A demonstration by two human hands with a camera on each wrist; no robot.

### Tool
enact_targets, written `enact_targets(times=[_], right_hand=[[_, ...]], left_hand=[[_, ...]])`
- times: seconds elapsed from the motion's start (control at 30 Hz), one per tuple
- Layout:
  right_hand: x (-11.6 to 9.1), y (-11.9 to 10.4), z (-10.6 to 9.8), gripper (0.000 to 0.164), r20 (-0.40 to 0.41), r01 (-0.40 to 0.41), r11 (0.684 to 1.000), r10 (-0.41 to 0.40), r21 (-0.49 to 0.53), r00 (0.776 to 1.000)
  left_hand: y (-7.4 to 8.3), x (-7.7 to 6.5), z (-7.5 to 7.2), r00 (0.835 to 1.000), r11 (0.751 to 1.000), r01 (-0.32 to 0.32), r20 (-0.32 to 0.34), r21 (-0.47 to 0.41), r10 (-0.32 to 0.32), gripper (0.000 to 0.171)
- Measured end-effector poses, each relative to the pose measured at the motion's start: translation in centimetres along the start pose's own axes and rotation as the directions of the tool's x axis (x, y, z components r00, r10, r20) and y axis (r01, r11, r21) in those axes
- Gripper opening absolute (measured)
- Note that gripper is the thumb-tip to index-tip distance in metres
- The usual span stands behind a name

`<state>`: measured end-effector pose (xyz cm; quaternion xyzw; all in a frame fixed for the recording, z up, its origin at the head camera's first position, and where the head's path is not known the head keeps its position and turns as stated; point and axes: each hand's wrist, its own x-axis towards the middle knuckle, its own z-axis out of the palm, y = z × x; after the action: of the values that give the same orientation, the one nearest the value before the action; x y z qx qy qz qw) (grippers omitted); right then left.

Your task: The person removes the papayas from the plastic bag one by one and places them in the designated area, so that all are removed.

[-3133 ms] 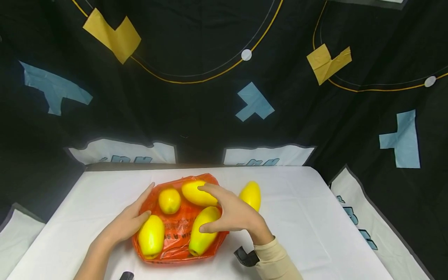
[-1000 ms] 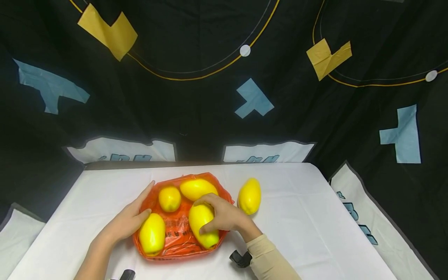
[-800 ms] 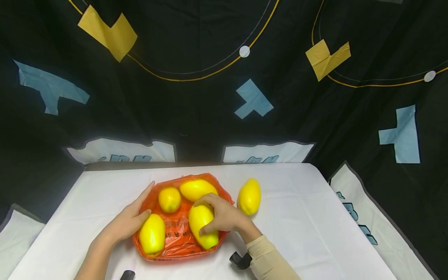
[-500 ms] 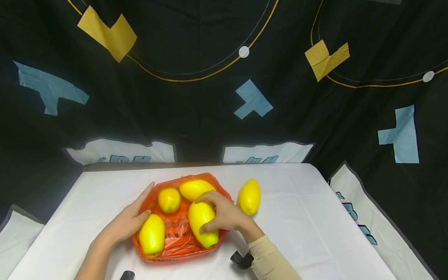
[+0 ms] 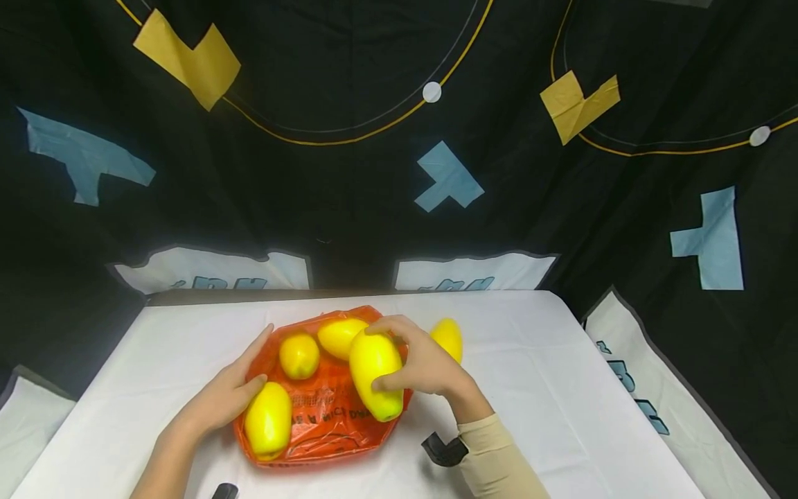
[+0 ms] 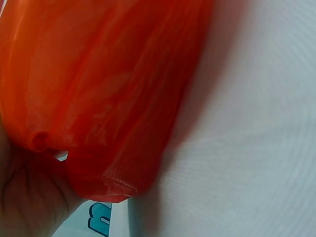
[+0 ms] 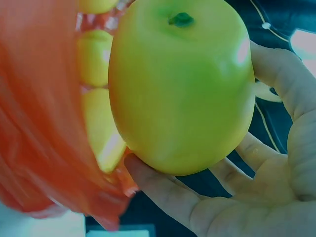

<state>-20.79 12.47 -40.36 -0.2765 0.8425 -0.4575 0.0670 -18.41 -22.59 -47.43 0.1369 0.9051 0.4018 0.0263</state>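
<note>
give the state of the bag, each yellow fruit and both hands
red bag: open, on the white table
left hand: touching the bag's left side, fingers straight
right hand: gripping the held fruit
held fruit: gripped, over the bag's right side
front left fruit: in the bag
round fruit: in the bag
back fruit: in the bag, partly hidden
outside fruit: on the table, partly hidden

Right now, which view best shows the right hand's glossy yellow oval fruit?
Right wrist: the held yellow fruit appears large, green stem visible. Head shows it smaller, partly behind fingers; left wrist shows none of it.
</note>
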Motion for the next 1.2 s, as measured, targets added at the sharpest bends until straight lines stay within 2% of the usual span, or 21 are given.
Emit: enact_targets(times=[0.17,0.57,0.6,0.87,1.2], right_hand=[[-0.5,-0.1,-1.7,0.069,-0.064,-0.010,0.997,0.015,0.072,0.998],[-2.2,1.0,-5.7,0.073,-0.220,-0.060,0.994,0.079,0.090,0.972],[-2.4,0.7,-5.9,0.073,-0.226,-0.065,0.994,0.084,0.091,0.971],[-3.6,2.4,-7.0,0.072,-0.287,-0.054,0.992,0.084,0.110,0.954],[-4.8,4.0,-8.6,0.071,-0.320,-0.128,0.989,0.147,0.079,0.936]], left_hand=[[0.0,-0.1,0.0,1.000,1.000,0.002,0.001,-0.015,-0.002,0.082],[0.4,-0.2,-0.2,1.000,1.000,-0.001,0.005,-0.012,0.001,0.081],[0.4,-0.2,-0.3,1.000,1.000,-0.001,0.007,-0.012,0.001,0.081],[0.2,-0.1,-0.3,1.000,1.000,0.014,0.013,-0.017,-0.014,0.081],[0.3,-0.2,-0.3,1.000,0.999,0.023,0.008,-0.030,-0.022,0.079]])
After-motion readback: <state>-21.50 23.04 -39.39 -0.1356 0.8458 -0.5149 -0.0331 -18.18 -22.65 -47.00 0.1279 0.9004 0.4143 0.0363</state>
